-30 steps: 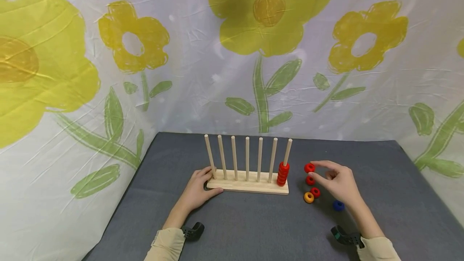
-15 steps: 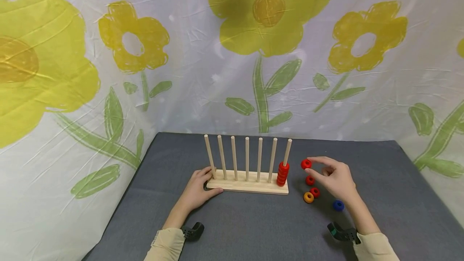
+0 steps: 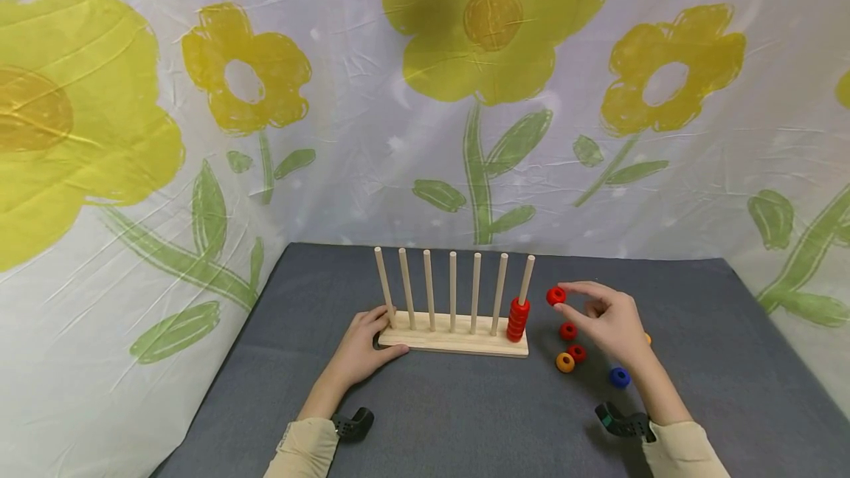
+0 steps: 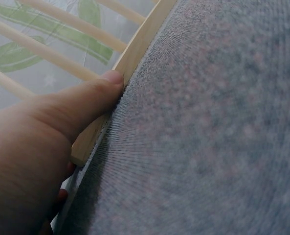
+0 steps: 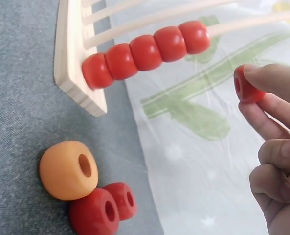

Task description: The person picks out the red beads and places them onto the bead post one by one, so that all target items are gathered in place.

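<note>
Head view: a wooden peg rack [image 3: 451, 344] is gripped at its left end by the left hand [image 3: 358, 349]; by the right hand [image 3: 614, 324] is pinched, near the rightmost peg [image 3: 527, 278], a red bead [image 3: 553, 298], likely light, hard and slippery, best held by its rounded sides.

Dark grey cloth [image 3: 465, 419] spreads beneath the left hand [image 3: 364, 345] and right hand [image 3: 614, 323], its far edge beyond both. Past that hangs a creased whitish backdrop [image 3: 352, 183]: a big yellow flower [image 3: 493, 17] stands above and between the hands, a smaller white-centred flower [image 3: 246, 80] up and left of the left hand, a matching flower [image 3: 666, 84] above the right.
</note>
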